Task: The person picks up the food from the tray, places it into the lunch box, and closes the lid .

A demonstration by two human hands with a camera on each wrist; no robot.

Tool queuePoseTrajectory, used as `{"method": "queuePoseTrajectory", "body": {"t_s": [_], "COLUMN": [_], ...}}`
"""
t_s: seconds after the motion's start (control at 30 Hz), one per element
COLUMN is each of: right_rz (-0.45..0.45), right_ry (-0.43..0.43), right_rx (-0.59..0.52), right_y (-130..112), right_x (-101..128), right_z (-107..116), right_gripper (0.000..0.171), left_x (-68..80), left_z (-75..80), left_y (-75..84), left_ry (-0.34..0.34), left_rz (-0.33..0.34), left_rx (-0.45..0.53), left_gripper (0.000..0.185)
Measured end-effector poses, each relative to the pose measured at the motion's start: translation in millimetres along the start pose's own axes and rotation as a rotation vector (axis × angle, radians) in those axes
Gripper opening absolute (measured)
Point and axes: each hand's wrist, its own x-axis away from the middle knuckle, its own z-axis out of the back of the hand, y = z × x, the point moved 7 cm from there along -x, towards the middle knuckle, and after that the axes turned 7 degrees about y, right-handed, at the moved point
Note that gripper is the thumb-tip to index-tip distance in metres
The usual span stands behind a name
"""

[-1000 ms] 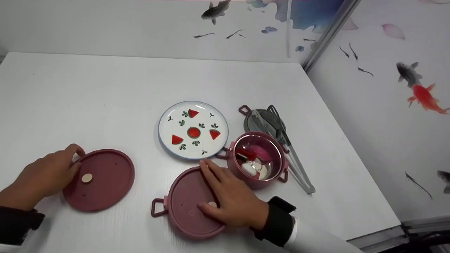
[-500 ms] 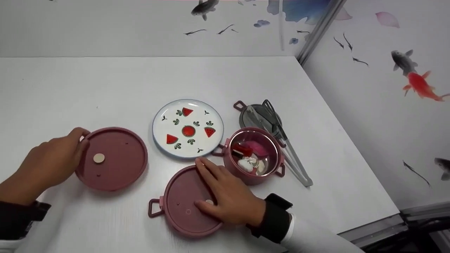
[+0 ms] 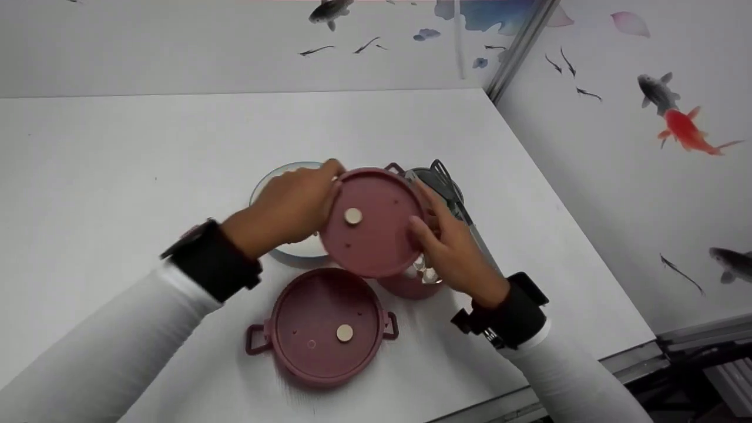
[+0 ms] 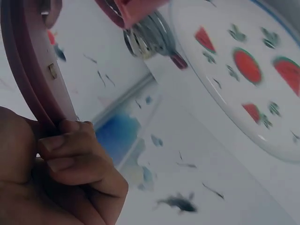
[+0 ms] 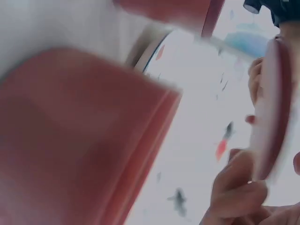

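Note:
A dusky red pot lid (image 3: 382, 247) with a pale round knob is held up, tilted, over the small open pot (image 3: 408, 289). My left hand (image 3: 299, 200) pinches its left edge; in the left wrist view, fingers (image 4: 77, 166) curl at the rim. My right hand (image 3: 458, 255) grips the opposite edge, thumb on the top face, as the right wrist view also shows. The lid hides most of the small pot, though pale items inside show at its edge. Nearer to me, a wider red pot (image 3: 320, 376) with two side handles stands covered by its own lid (image 3: 320, 305).
Behind the left hand lies a white plate (image 3: 267, 185) with watermelon pictures, partly covered. Right of the raised lid, a black whisk-like tool (image 3: 447, 179) and grey tongs (image 3: 484, 242) lie over a dark grey round piece. A fish-painted wall (image 3: 593, 147) borders the table's right side.
The left hand has lifted the lid from the left and carried it right, over the small pot. My right hand has left the covered pot and taken the raised lid's right edge.

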Motion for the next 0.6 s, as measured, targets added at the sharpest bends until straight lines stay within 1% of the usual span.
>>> {"method": "queuePoseTrajectory", "body": {"t_s": [0.03, 0.1, 0.17, 0.23, 0.27, 0.37, 0.43, 0.5, 0.6], "right_rz": [-0.018, -0.043, -0.065, -0.097, -0.113, -0.150, -0.170, -0.177, -0.174], "right_ry": [0.008, 0.038, 0.067, 0.089, 0.094, 0.070, 0.057, 0.051, 0.057], "right_rx": [-0.017, 0.026, 0.098, 0.215, 0.282, 0.459, 0.540, 0.597, 0.647], "right_y": [7, 19, 32, 44, 49, 62, 69, 73, 75], "right_x": [-1, -2, -2, -1, -1, 0, 1, 1, 2], "right_z": [5, 14, 21, 26, 28, 30, 31, 31, 32], "right_gripper": [0.055, 0.053, 0.051, 0.049, 0.048, 0.044, 0.042, 0.041, 0.039], "left_x": [-8.9, -22.6, -32.7, -39.6, -42.2, -47.4, -49.1, -49.7, -50.9], "left_z": [-8.2, -24.3, -40.6, -54.9, -61.1, -76.0, -82.9, -87.9, -92.4], "left_y": [10.2, 25.6, 34.9, 40.3, 42.3, 47.0, 49.3, 50.7, 51.2], "left_ry": [-0.021, -0.060, -0.096, -0.127, -0.141, -0.178, -0.194, -0.205, -0.204], "left_rz": [-0.019, -0.046, -0.070, -0.084, -0.090, -0.114, -0.135, -0.161, -0.185], "left_rx": [0.008, -0.005, -0.034, -0.058, -0.073, -0.111, -0.132, -0.151, -0.163], "left_gripper": [0.029, 0.027, 0.024, 0.024, 0.024, 0.024, 0.023, 0.021, 0.019]}}
